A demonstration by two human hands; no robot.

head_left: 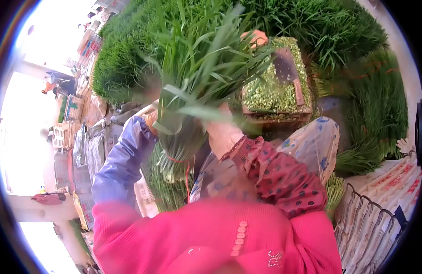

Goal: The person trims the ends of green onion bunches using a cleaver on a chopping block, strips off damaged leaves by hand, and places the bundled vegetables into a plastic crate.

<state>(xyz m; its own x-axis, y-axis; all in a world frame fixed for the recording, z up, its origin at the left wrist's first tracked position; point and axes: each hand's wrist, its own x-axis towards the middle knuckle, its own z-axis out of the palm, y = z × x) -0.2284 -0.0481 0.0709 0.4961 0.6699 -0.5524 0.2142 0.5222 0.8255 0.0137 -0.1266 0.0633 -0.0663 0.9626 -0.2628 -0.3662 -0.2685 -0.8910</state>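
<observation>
A big bunch of green chives (183,132) is in front of my chest, its leaves fanned upward and blurred, its pale cut ends pointing down. A thin red tie (176,160) circles it near the cut ends, with a loose end hanging. My left hand (151,120) grips the bunch from the left, mostly hidden behind the leaves. From the right, my right hand (222,132) holds it too, the fingers covered by leaves. A cleaver (286,66) rests on a wooden block (277,117) covered with chopped chive bits (261,93).
Thick heaps of chives (124,64) spread across the far side, and more chives (375,105) lie at the right. An orange object (255,38) sits by the block. White sacks (380,196) and a metal rack (366,210) are at lower right. Crates (63,135) stand at far left.
</observation>
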